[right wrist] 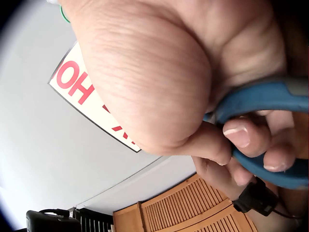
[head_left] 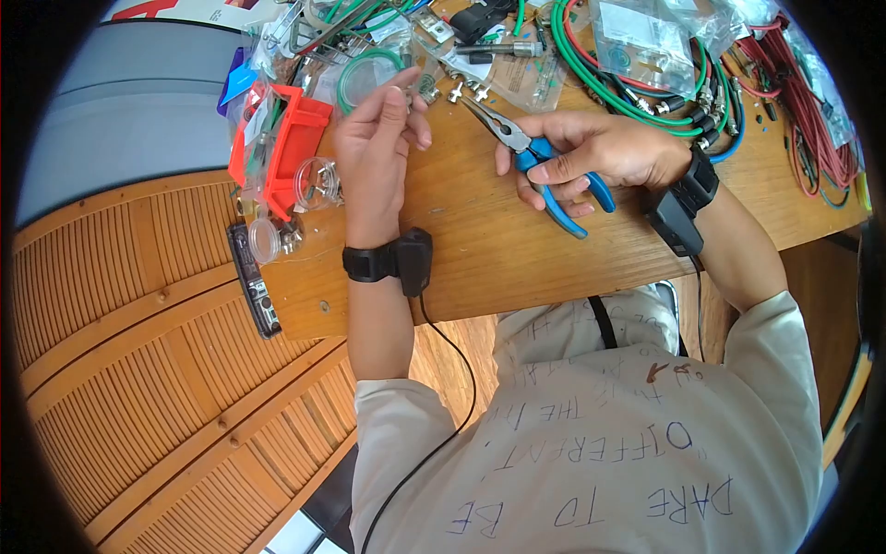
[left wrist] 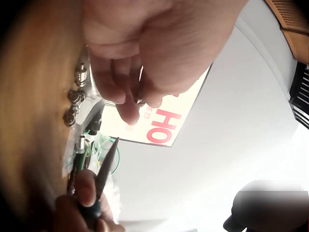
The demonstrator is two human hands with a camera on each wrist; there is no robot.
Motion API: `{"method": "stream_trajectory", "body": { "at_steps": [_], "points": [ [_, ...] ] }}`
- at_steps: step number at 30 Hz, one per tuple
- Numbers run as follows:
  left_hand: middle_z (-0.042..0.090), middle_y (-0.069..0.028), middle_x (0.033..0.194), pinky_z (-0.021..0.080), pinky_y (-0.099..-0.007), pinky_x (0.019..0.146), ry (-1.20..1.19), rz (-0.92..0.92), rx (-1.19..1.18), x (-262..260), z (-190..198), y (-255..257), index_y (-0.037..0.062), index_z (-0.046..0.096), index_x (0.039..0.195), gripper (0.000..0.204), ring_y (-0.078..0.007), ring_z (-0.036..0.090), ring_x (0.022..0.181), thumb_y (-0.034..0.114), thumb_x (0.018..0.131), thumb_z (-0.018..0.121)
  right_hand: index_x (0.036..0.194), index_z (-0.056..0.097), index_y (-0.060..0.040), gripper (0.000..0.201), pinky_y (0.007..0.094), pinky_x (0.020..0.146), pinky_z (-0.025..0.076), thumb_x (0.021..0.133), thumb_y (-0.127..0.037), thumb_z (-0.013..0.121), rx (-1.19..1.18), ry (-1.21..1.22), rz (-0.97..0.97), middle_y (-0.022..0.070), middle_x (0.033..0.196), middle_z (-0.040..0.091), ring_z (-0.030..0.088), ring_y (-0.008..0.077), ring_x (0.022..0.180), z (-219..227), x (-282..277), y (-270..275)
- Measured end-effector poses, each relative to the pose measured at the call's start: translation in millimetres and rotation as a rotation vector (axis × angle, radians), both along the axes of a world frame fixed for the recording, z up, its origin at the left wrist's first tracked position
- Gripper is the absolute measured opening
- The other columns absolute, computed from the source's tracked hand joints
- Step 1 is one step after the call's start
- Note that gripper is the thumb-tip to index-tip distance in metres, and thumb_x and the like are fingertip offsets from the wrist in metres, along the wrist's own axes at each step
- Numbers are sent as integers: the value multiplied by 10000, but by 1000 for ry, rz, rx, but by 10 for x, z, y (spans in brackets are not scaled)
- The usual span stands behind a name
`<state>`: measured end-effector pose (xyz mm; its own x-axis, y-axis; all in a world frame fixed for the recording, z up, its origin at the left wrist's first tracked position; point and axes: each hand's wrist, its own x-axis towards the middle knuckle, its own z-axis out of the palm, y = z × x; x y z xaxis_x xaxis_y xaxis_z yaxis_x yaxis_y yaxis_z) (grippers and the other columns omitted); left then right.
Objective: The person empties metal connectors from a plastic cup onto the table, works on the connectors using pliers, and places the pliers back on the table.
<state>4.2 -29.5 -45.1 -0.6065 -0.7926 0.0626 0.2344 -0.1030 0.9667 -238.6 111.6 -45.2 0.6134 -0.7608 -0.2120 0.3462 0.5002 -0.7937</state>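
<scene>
My right hand grips long-nose pliers by their blue handles, and the nose points up and left towards the other hand. In the right wrist view the fingers curl around a blue handle. My left hand is raised above the table, with a small metal piece pinched between thumb and fingers. Most of that piece is hidden by the fingertips, so I cannot tell its exact kind. Loose metal connectors lie on the wood near the left hand, just beyond the pliers' tip.
Green, red and blue cables lie coiled at the back, beside a red cable bundle. An orange-red bin and small clear jars stand at the left. Plastic bags and a metal rod sit behind the hands.
</scene>
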Motion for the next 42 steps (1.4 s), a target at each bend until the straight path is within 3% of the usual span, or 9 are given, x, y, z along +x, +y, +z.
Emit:
{"method": "stream_trajectory", "body": {
  "at_steps": [15, 22, 24, 28, 30, 31, 34, 36, 42],
  "points": [
    [706, -77, 892, 468, -232, 577, -167, -149, -72, -92, -46, 116, -62, 728, 1130, 251, -111, 605, 620, 173, 1045, 708, 1333, 555, -23, 269, 280, 577, 474, 1072, -83, 589, 4, -10, 73, 91, 985, 656, 474, 56, 630, -22, -3, 21],
    [653, -53, 859, 431, -242, 601, -197, -153, -112, -50, -15, 97, -54, 713, 1189, 282, -110, 576, 655, 200, 1079, 655, 1290, 562, -31, 224, 268, 546, 433, 1078, -98, 593, 24, -4, 79, 77, 959, 644, 437, 49, 595, 7, -16, 11],
    [671, -64, 883, 439, -256, 613, -67, -18, -65, 0, 35, 50, -58, 712, 1206, 284, -114, 581, 661, 188, 1073, 663, 1291, 561, -32, 226, 267, 543, 428, 1077, -96, 595, 27, -26, 51, 79, 958, 645, 439, 50, 590, 17, -31, 5],
    [708, -89, 925, 477, -262, 649, -95, 93, -172, 78, 317, 113, -59, 709, 1217, 254, -123, 606, 678, 135, 1056, 677, 1299, 562, -37, 233, 269, 540, 433, 1074, -91, 596, 26, -4, -69, 81, 956, 643, 454, 51, 580, 45, -30, -16],
    [745, -115, 972, 518, -268, 686, -203, 219, -326, 212, 627, 241, -64, 705, 1222, 239, -127, 633, 702, 83, 1033, 691, 1294, 565, -39, 223, 266, 532, 437, 1078, -90, 588, 11, -65, -87, 87, 973, 638, 462, 42, 577, -61, -62, -50],
    [761, -120, 950, 502, -241, 597, -180, 298, -362, 321, 767, 241, -65, 708, 1202, 252, -131, 684, 694, 28, 973, 753, 1292, 565, -40, 220, 262, 528, 438, 1079, -88, 588, 10, -106, -103, 90, 980, 634, 458, 38, 574, -85, -68, -56],
    [768, -111, 923, 495, -228, 581, -266, 488, -474, 719, 1105, 305, -73, 698, 1204, 258, -112, 680, 674, 18, 969, 754, 1285, 564, -42, 211, 252, 517, 434, 1079, -80, 587, 16, -178, -128, 100, 996, 627, 447, 29, 565, -74, -49, -62],
    [759, -80, 855, 484, -212, 574, -496, 717, -594, 973, 1128, 294, -69, 710, 1167, 241, -89, 667, 636, 41, 962, 775, 1289, 558, -44, 219, 255, 519, 437, 1075, -74, 592, -8, -170, -110, 100, 988, 624, 445, 33, 563, -82, -53, -73],
    [696, -26, 715, 457, -223, 547, -977, 546, -654, 1109, 702, 197, 14, 799, 1038, 171, -76, 622, 568, 119, 911, 843, 1295, 545, -29, 235, 272, 528, 436, 1068, -61, 595, 10, -135, -75, 101, 984, 625, 454, 44, 576, -84, -28, -55]
  ]
}}
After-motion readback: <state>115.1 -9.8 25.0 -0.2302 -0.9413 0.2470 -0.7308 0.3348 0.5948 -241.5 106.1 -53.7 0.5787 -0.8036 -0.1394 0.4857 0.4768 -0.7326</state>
